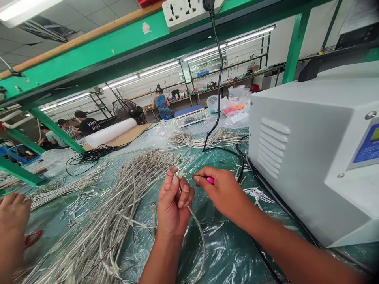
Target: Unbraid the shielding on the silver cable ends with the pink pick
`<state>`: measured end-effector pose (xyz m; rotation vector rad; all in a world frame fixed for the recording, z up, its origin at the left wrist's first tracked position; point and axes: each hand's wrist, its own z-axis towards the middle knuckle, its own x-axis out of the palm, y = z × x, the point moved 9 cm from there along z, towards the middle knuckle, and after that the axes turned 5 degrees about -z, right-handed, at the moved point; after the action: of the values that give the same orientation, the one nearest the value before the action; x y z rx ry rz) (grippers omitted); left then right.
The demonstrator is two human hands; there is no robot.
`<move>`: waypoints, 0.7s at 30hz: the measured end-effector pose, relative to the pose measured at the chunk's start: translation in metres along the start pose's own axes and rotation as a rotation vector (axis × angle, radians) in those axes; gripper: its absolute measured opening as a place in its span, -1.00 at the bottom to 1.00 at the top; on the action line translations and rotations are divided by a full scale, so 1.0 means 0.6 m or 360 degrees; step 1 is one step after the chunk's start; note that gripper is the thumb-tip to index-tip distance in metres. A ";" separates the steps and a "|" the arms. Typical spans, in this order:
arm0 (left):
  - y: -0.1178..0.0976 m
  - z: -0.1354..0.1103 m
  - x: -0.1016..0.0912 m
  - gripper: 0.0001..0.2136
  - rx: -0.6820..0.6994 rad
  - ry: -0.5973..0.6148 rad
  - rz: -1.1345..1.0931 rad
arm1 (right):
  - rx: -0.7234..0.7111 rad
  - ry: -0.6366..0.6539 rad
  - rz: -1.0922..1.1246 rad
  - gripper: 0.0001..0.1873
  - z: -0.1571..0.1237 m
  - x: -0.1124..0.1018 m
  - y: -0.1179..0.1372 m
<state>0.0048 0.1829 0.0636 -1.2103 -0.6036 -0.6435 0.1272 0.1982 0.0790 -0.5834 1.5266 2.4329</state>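
Note:
Near the middle of the bench, my left hand (174, 201) pinches a silvery braided cable (200, 228) close to its end. The rest of that cable hangs in a loop below the fingers. My right hand (222, 191) is closed around a thin pointed tool with a pink handle (210, 180). Its slim shaft points left at the cable end; whether it touches cannot be made out. Left of my hands lies a big bundle of similar braided cables (127, 189), with a USB plug (153, 211) beside it.
On the right stands a large grey-white machine (296, 157). A black power cord (221, 71) hangs from a power strip (183, 14). At far left is another person's hand (13, 221) near a red handle (32, 238). Cut scraps (259, 195) and a scale (191, 116) lie beyond.

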 end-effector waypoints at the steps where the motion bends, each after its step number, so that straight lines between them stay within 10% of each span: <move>1: 0.000 0.000 0.000 -0.88 0.0002 -0.0001 -0.0010 | -0.0016 0.0004 -0.0026 -0.81 0.000 0.001 0.002; 12: -0.001 0.000 0.002 -0.88 0.0017 -0.0013 0.0000 | 0.0047 -0.0007 -0.0122 -0.70 0.000 0.000 -0.005; 21: 0.038 -0.008 0.022 -0.87 -0.0270 0.0203 0.0466 | 0.0066 -0.0466 0.0339 -0.58 -0.003 -0.059 -0.006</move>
<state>0.0312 0.1819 0.0572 -1.3730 -0.2611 -0.5256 0.1608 0.1991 0.0910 -0.0514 1.5769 2.4932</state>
